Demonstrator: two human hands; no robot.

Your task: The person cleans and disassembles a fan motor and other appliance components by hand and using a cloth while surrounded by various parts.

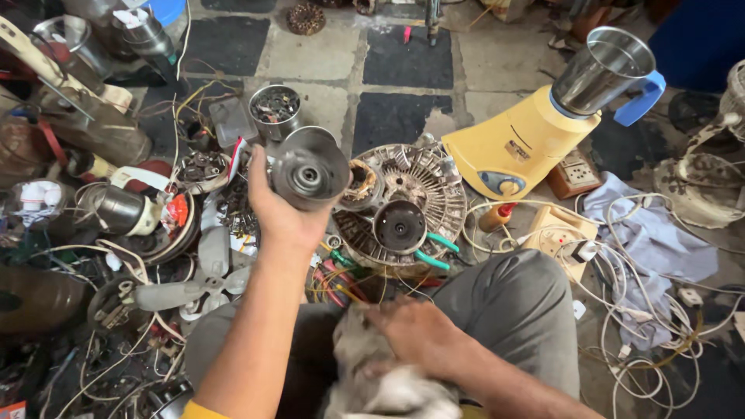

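A: Centre-left of the frame: what does the left hand [278,203] hold?

B: A round grey metal motor housing [310,168] with a bearing hole at its middle. The fingers close around its rim from behind, lifting it off the floor with its open face turned towards the camera, apparently so the inside can be seen.

A: And the right hand [417,331], lower centre?

B: It rests palm-down on a crumpled grey-white cloth [380,380] in the lap, fingers curled into the fabric and pressing it; whether it truly grips, I cannot tell.

A: What lies just beyond the housing?

B: A wide circular ribbed metal motor plate [423,182] on the floor, with green-handled pliers [431,252] at its lower edge. At upper right a yellow mixer base with a steel jar [543,128] lies tilted.
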